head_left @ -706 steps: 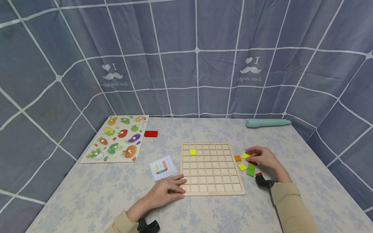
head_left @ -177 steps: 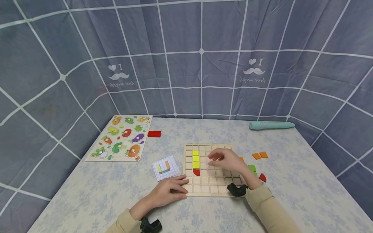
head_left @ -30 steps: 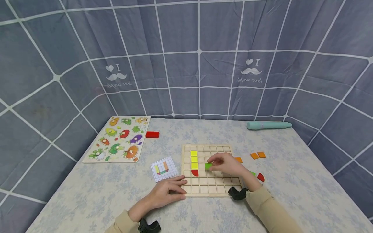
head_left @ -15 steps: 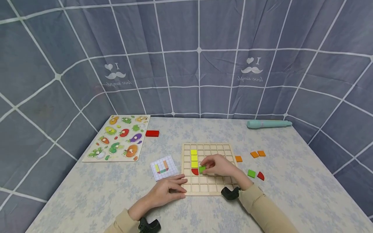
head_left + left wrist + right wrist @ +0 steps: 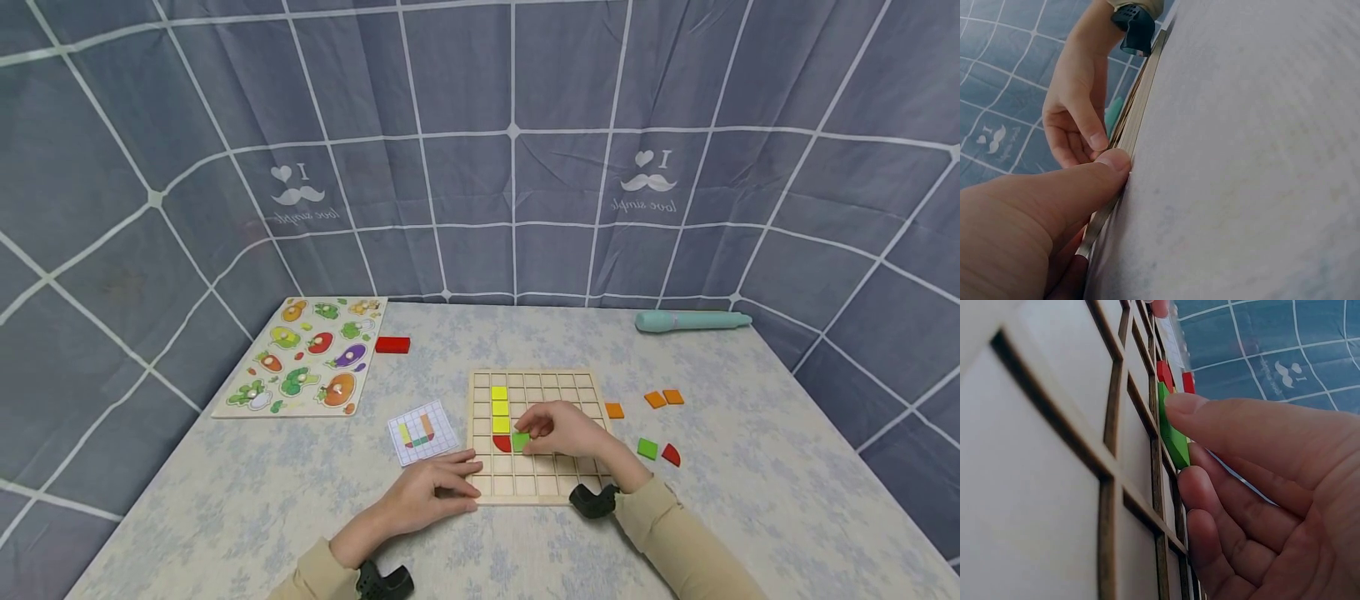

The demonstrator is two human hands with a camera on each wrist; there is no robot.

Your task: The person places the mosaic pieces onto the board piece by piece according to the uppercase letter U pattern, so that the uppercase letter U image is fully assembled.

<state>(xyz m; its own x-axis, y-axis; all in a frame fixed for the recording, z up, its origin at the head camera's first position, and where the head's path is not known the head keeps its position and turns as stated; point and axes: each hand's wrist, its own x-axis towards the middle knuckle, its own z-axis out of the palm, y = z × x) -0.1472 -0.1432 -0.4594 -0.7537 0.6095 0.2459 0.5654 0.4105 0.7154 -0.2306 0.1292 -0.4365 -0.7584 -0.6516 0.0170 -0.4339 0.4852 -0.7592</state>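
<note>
Shifted left since one second ago, the green tile (image 5: 520,441) is beside the red piece (image 5: 502,445), pinched by the right hand (image 5: 566,427). If left hand (image 5: 429,493) (fingers relaxed) lets the board (image 5: 503,483) slide, the tile may sit crooked.

Curtain (image 5: 465,183): blue-grey, white grid lines, upper frame; mirrored lettering with moustache prints left and right. Puzzle (image 5: 309,360): vegetable pictures, lying flat, left of frame. Red block (image 5: 392,345): at puzzle's right edge, contact unclear. Teal tube (image 5: 690,321): lying crosswise, right of frame, near curtain. Table (image 5: 277,483): pale, blue-mottled, lower frame.
</note>
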